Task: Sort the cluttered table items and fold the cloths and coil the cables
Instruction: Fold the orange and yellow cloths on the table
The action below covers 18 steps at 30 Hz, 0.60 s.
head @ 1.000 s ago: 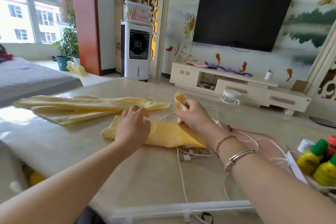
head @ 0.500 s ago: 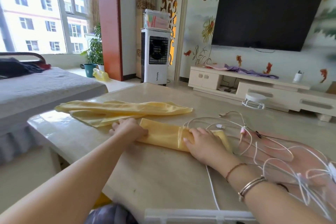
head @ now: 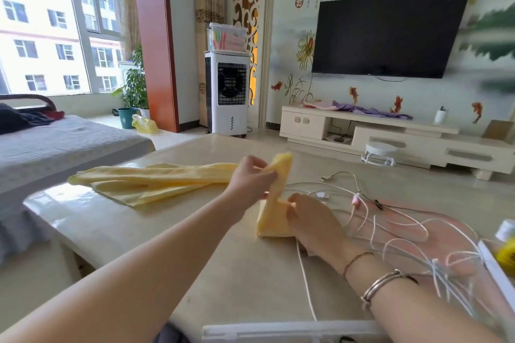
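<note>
Left hand now pinches the small folded yellow cloth, its end lifted; right hand fingers flat, pressing its base; fold half done.

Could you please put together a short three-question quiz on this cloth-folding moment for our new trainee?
1. True or false: the left hand lifts one end of the small yellow cloth off the table.
2. Which side of the small cloth do the white cables lie on: A) window side, B) TV side?
3. What does the right hand do to the small cloth?

Key: 1. True. 2. B. 3. It holds the lower end down on the table.
</note>
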Motion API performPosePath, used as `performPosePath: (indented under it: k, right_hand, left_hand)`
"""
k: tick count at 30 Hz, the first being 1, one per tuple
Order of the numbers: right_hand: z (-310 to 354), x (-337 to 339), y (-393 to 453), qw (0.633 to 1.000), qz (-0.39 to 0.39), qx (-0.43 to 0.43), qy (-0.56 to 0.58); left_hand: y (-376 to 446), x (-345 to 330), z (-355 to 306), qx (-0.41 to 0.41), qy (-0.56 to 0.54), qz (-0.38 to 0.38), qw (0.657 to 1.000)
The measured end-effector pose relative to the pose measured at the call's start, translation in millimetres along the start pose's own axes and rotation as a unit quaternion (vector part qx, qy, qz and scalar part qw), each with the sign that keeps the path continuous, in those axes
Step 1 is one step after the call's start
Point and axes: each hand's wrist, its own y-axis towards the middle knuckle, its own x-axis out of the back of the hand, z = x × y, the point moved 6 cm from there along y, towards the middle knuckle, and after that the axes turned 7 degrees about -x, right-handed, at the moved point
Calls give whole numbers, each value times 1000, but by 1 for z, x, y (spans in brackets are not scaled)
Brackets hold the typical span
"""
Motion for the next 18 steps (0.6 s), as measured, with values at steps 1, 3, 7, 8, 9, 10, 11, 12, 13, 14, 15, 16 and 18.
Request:
performPosePath:
  k: [1, 3, 7, 8, 9, 10, 11, 12, 13, 14, 15, 16, 18]
  right_hand:
    - [-11, 14, 1, 999, -27, -23, 19]
    - [-39, 38, 2, 993, -57, -91, 41]
    - [-81, 52, -6, 979, -34, -182, 80]
    - [-83, 53, -10, 979, -21, -189, 75]
    - [-83, 52, -10, 978, -10, -193, 75]
    - [-85, 48, -10, 975, 5, -203, 89]
    - [-82, 44, -7, 971, 18, -211, 110]
    - [-81, 38, -5, 966, 30, -224, 127]
    - [-80, 32, -2, 962, 39, -230, 140]
    - [-78, 27, 0, 958, 51, -238, 151]
    - [-77, 23, 2, 953, 64, -245, 166]
    - [-75, 21, 1, 949, 73, -252, 175]
    - [-73, 20, 1, 950, 78, -254, 165]
  left_hand:
    - [-3, -16, 0, -6, 14, 38, 999]
    - [-10, -44, 8, -6, 48, 111, 993]
    - [-26, -80, 35, -19, 80, 178, 981]
    - [-29, -86, 38, -26, 54, 176, 983]
    - [-30, -88, 41, -30, 26, 169, 985]
    - [-30, -90, 43, -30, 2, 160, 987]
    - [-28, -88, 44, -31, -15, 150, 988]
    - [-27, -88, 43, -32, -32, 140, 989]
    - [-25, -86, 43, -34, -44, 126, 991]
    - [-25, -84, 43, -37, -50, 111, 992]
    - [-24, -81, 42, -51, -40, 93, 993]
    - [-25, -76, 40, -75, -8, 69, 995]
    - [-28, -67, 33, -128, 107, 20, 986]
